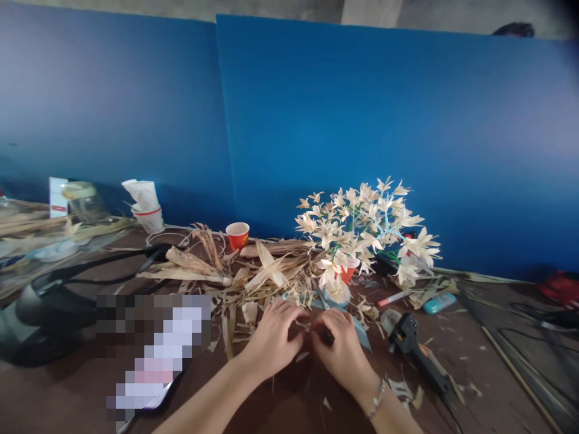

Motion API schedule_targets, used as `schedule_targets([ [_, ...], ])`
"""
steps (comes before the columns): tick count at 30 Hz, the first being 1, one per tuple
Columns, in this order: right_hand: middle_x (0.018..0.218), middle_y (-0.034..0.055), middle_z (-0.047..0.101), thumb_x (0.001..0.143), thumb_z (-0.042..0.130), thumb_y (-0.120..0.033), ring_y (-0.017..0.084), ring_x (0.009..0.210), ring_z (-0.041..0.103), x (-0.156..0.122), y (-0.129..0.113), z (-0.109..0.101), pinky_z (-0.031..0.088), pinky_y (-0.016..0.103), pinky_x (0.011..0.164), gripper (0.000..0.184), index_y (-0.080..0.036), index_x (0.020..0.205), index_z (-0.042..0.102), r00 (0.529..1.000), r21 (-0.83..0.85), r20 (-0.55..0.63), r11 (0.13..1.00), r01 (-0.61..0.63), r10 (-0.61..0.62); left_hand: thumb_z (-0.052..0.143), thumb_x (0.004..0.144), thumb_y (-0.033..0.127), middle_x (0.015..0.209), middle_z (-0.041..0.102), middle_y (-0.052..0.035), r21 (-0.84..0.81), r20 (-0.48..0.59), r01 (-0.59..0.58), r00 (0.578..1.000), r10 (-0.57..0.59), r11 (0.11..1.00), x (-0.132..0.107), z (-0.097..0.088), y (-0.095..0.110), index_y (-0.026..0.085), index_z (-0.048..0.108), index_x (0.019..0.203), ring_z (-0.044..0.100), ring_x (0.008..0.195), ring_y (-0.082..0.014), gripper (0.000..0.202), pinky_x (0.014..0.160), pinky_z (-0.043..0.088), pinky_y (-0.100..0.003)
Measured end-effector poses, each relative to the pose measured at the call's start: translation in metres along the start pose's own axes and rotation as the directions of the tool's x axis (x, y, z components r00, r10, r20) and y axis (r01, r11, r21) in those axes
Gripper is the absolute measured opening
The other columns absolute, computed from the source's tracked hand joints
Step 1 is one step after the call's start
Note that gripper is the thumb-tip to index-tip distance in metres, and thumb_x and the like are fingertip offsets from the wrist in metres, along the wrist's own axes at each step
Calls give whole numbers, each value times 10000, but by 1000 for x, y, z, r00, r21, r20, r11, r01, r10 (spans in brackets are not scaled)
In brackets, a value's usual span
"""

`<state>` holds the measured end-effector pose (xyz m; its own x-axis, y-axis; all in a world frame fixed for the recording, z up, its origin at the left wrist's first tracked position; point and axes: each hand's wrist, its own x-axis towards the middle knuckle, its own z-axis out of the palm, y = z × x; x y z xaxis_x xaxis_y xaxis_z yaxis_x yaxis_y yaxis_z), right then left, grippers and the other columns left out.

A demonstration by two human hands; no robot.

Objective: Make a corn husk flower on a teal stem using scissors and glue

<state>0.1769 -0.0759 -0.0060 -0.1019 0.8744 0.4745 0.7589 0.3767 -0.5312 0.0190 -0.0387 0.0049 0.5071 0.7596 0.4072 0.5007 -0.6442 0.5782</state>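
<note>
My left hand (pixel 279 333) is closed, with thumb and fingertips pinching what looks like a small pale piece of husk, mostly hidden. Close beside it, my right hand (pixel 338 348) curls around a dark handle; a metal blade (pixel 322 298) points away beyond the fingers, and together they look like scissors. Both hands are low over the brown table (pixel 294 404). Just past them lies a heap of dry corn husks (pixel 266 280). A bunch of cream husk flowers (pixel 362 217) stands in a red paper cup (pixel 347 271) behind my right hand.
A black glue gun (pixel 418 355) and its cord lie at right, near a turquoise packet (pixel 439 303). Another red cup (pixel 237 235) stands at the back. Left are a pixelated phone (pixel 156 395), a dark strapped object (pixel 49 307) and a glass jar (pixel 85 202). Blue panels (pixel 384 120) rise behind.
</note>
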Motion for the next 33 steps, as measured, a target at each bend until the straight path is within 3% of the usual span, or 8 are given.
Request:
schedule_targets([
  [6, 742, -13, 606, 710, 542, -74, 169, 772, 542, 0, -2, 0, 319, 306, 753, 125, -199, 713, 542, 1000, 44, 17, 999, -23, 23, 543, 712, 77, 765, 598, -25, -5, 3, -12, 1000, 12, 1000, 1, 2, -1, 181, 543, 691, 514, 808, -194, 106, 747, 393, -323],
  [9, 788, -1, 618, 716, 547, -93, 177, 796, 548, 0, -4, -1, 321, 310, 762, 123, -202, 771, 563, 999, 58, 16, 997, -45, 44, 540, 713, 78, 753, 602, -22, -20, -13, -12, 1000, 12, 1000, 1, 2, -1, 183, 540, 681, 518, 793, -191, 110, 741, 396, -322],
  [22, 699, 1, 574, 737, 520, -121, 164, 704, 530, 0, -2, 0, 372, 283, 694, 95, -196, 679, 517, 998, 139, -17, 988, -63, 66, 566, 705, 95, 743, 619, -19, -90, -12, 30, 999, -31, 996, 2, 2, -2, 183, 557, 676, 534, 791, -184, 93, 742, 397, -310],
  [28, 694, -7, 579, 704, 543, -84, 168, 719, 527, 1, -1, 1, 351, 294, 724, 114, -193, 681, 525, 999, 81, -15, 996, -42, 43, 549, 733, 111, 742, 600, -19, -29, -10, -41, 999, 41, 999, 1, 0, 0, 185, 552, 679, 520, 804, -188, 92, 752, 384, -318],
  [33, 702, -13, 602, 758, 542, -118, 159, 729, 538, 0, -2, 0, 324, 290, 723, 107, -198, 691, 565, 1000, 42, -6, 999, -19, 20, 534, 751, 125, 730, 601, -25, 37, -12, -56, 998, 57, 998, 1, 0, 0, 184, 551, 686, 520, 795, -194, 90, 733, 375, -324],
])
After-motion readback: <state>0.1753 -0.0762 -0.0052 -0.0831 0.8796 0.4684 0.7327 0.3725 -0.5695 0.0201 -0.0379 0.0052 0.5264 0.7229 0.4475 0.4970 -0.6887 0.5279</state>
